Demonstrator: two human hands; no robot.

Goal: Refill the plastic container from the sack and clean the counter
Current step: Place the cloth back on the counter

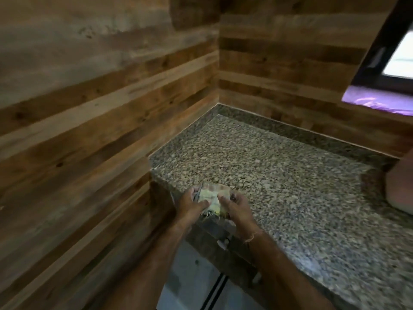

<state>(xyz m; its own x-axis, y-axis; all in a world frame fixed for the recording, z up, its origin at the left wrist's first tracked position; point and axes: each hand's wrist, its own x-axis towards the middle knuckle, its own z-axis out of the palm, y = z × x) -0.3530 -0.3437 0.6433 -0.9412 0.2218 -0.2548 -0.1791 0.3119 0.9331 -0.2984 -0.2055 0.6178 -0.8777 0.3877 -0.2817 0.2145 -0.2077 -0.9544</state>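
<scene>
— Which step is this, the refill or the cleaning?

— The cleaning, I'd judge. Both hands are at the near left corner of the granite desk, holding a small folded cloth, yellowish and frayed at its lower edge. The left hand has its fingers curled round the cloth's left side and the right hand pinches the right side; neither is open, and each has hold of the cloth and nothing else that I can make out.

— Is the cloth flat on the stone?

— Its far part seems to lie on the desk right at the edge, the frayed end hanging just over. The view is blurred, so I cannot tell how firmly it is pressed.

— And the container, the sack?

— I can't pick out either with certainty. A pale rounded shape sits at the right edge of the desk, cut off by the frame — too little shows to say what it is.

— What next, then?

— Probably fold or bunch the cloth into a pad, then sweep it across the stone — with even pressure, drawing any spill toward the edge.
</scene>
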